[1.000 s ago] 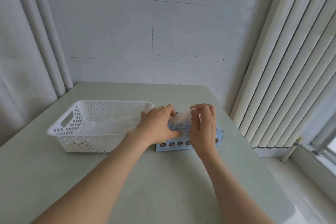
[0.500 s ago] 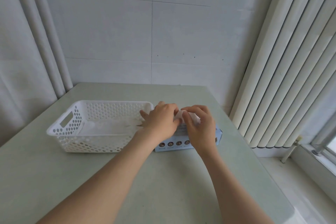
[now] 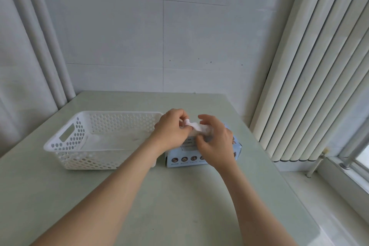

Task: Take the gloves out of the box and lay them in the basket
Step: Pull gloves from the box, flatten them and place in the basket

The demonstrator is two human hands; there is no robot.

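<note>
Trouble here would most likely come from the box (image 3: 203, 156) itself: it is light cardboard sitting loose on the table (image 3: 179, 205), and neither hand appears to be pressing it down, so a firm upward tug could lift or drag it toward the basket (image 3: 65, 146) rather than free a single glove. A second risk, as I judge it, is that thin gloves cling together, so one pull may bring out a clump, or a sheet may snag at the opening and tear. A third is a limp glove drooping over the basket rim or onto the table during the short carry across.

Largest of the two containers is the white perforated basket, standing on the left of the table with its near right corner just beside the box. Its floor shows a pale, filmy layer that may be gloves already laid flat, though it is too faint to be sure. The blue box lies to the right, partly hidden under both hands; how full it is cannot be seen.

Over the box top, the left hand (image 3: 173, 128) is pinched closed on one end of a white glove (image 3: 196, 126), thumb against fingertips. The right hand (image 3: 216, 138) curls around the other end of the same glove with its fingers only loosely bent.
</note>
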